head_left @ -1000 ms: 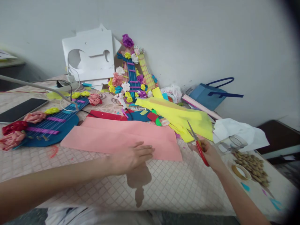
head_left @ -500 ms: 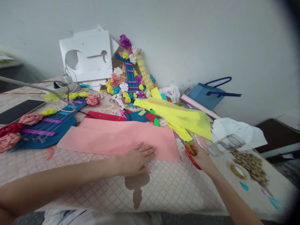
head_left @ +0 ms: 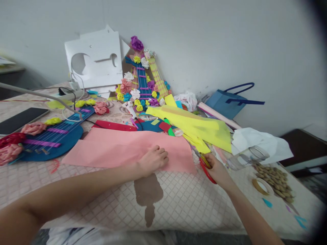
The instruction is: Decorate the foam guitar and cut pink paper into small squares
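A long pink sheet (head_left: 109, 149) lies across the table, with a fold line along its length. On its right half rests my left hand (head_left: 153, 160), palm down, fingers slightly apart and bent, the tips against the sheet. My right hand (head_left: 217, 170) is closed around the handles of red-and-yellow scissors (head_left: 206, 169), just right of the sheet's right edge. The scissors' blades point up and left, towards a strip of yellow sheet (head_left: 204, 131). Part of the handles is hidden by my fingers.
Behind the pink sheet lie a red strip (head_left: 114, 126) and a white glue gun (head_left: 130, 108). Flower-trimmed paper guitars (head_left: 143, 80) lean on the wall; another blue guitar (head_left: 55, 143) lies left. At right are a glass jar (head_left: 245, 159), peanuts (head_left: 274, 180) and a tape roll (head_left: 262, 187).
My left hand has gone from lying flat to bent fingers and shifted slightly up the pink sheet. The scissors and my right hand have moved only a little.
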Motion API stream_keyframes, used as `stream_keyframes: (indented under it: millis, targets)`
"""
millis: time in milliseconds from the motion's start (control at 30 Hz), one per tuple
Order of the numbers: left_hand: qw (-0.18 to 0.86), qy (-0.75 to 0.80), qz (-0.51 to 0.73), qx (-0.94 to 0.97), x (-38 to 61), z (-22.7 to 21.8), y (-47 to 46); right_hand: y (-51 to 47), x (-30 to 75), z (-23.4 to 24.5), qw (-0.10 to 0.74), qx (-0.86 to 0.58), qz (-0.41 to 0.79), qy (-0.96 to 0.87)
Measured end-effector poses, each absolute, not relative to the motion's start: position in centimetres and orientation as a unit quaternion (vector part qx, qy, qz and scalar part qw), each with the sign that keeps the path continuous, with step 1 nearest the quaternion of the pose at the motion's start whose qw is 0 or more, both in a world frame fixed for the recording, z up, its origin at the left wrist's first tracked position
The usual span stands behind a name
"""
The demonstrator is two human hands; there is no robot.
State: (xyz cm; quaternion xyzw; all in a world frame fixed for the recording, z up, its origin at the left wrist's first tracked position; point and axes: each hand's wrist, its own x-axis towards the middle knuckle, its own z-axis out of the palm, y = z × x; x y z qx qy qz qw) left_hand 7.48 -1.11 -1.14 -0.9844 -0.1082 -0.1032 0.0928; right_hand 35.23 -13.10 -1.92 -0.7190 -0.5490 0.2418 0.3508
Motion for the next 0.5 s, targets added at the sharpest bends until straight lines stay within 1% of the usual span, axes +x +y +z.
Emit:
stream_keyframes:
  millis: [133,300,400,500]
  targets:
    - [0.111,-0.085,-0.105,-0.985,8.3,-1.3,0.6,-12.9,35.0,-1.8,0.355,-0.719,0.237,-0.549]
    - [0.088,-0.127,-0.112,-0.982,9.2,-1.8,2.6,-12.9,35.0,-1.5,0.33,-0.731,0.2,-0.562]
    - [0.045,-0.157,-0.13,-0.978,9.2,-1.5,2.9,-13.3,35.7,-1.1,0.288,-0.751,0.148,-0.575]
    - [-0.04,-0.193,-0.151,-0.969,9.2,-0.9,2.3,-13.9,36.9,-1.0,0.242,-0.757,0.103,-0.599]
